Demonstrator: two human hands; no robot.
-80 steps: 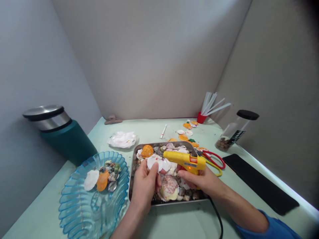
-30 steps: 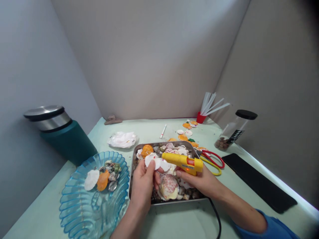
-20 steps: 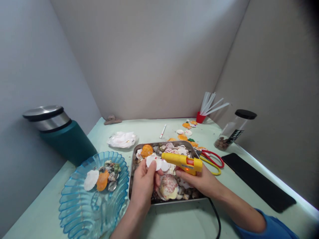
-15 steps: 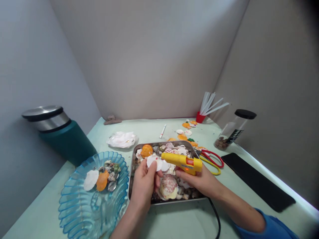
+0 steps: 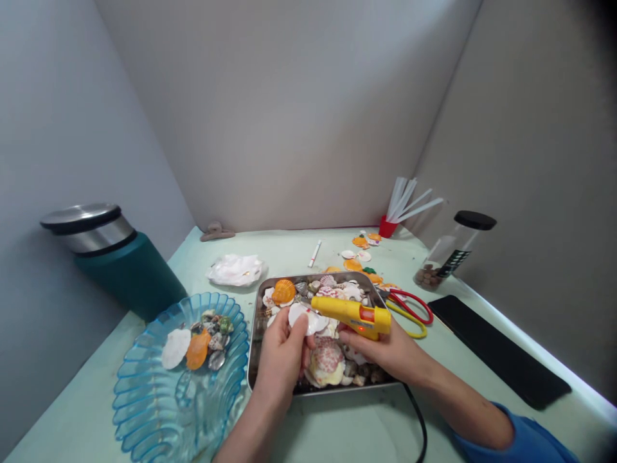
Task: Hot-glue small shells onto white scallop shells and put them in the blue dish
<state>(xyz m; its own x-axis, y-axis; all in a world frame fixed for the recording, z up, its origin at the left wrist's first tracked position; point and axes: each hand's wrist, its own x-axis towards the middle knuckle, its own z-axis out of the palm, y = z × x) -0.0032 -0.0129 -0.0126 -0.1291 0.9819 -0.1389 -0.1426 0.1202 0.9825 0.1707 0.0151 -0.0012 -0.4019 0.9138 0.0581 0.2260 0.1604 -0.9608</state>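
Observation:
My left hand (image 5: 283, 344) pinches a white shell (image 5: 304, 317) with a small red mark, thumb on top. In my right hand (image 5: 383, 350) is a yellow glue gun (image 5: 351, 314), its nozzle pointing left just above the shell; a small orange-red light glows on its body. Whether the tip touches the shell, I cannot tell. Both hands are over a metal tray (image 5: 272, 391) filled with shells. Among them show an orange scallop shell (image 5: 284, 292) at the back and a pink-speckled shell (image 5: 326, 361) in front.
A blue glass dish (image 5: 144, 379) with shells stands left, before a teal bottle (image 5: 130, 276). Behind lie a white plastic bundle (image 5: 236, 270) and a marker (image 5: 315, 253). Right are scissors (image 5: 414, 307), a black phone (image 5: 496, 350), a clear jar (image 5: 446, 257) and a red cup (image 5: 387, 227) of glue sticks.
The white shell in my left hand has turned and shifted slightly right under the nozzle. The glue gun has stayed nearly in place.

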